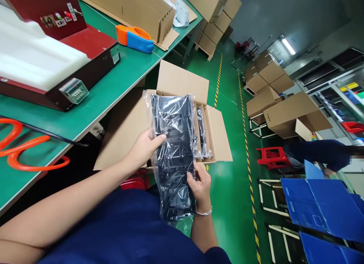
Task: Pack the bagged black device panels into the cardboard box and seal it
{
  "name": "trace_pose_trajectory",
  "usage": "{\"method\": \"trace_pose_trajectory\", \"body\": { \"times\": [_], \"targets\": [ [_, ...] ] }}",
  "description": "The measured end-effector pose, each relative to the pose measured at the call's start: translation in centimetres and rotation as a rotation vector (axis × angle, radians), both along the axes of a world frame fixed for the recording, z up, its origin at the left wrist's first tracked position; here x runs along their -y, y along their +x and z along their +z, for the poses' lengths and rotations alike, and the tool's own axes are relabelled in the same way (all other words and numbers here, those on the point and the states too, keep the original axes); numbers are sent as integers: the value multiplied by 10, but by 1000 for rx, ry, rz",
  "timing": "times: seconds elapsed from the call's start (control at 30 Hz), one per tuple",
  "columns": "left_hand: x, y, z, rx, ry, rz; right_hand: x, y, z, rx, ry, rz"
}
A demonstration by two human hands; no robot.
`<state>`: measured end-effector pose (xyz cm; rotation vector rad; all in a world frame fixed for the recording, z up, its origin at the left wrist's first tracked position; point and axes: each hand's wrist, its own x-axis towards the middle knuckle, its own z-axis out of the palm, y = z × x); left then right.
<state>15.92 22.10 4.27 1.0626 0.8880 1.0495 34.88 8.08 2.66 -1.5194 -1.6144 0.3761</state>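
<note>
A long black plastic part sealed in a clear bag [173, 150] is held upright above an open cardboard box [218, 139]. My left hand [143, 148] grips its left edge, thumb across the front. My right hand [199, 184], with a bracelet at the wrist, pinches the lower right edge. Inside the box, between cardboard dividers, stands another bagged black part [203, 137].
A green workbench [119, 82] at left carries a red machine with a white foam block [36, 55], an orange-and-blue tape dispenser [135, 37], orange hose and flat cardboard. Stacked cartons, a red stool [271, 157], blue sheets [324, 207] and another person's sleeve [318, 152] stand at right.
</note>
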Motion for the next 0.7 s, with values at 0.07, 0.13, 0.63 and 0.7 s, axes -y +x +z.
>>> {"method": "trace_pose_trajectory", "body": {
  "times": [0.07, 0.13, 0.63, 0.7],
  "targets": [
    [2, -3, 3, -19, -8, 17, 0, -3, 1, 20, 20, 16],
    [4, -6, 5, -31, -25, 32, 1, -7, 3, 26, 39, 24],
    [6, -12, -1, -18, 5, -23, 0, -12, 8, -174, -103, -10],
    [6, -13, -3, -9, -4, -8, -1, -13, 8, -191, -97, 0]
  ]
}}
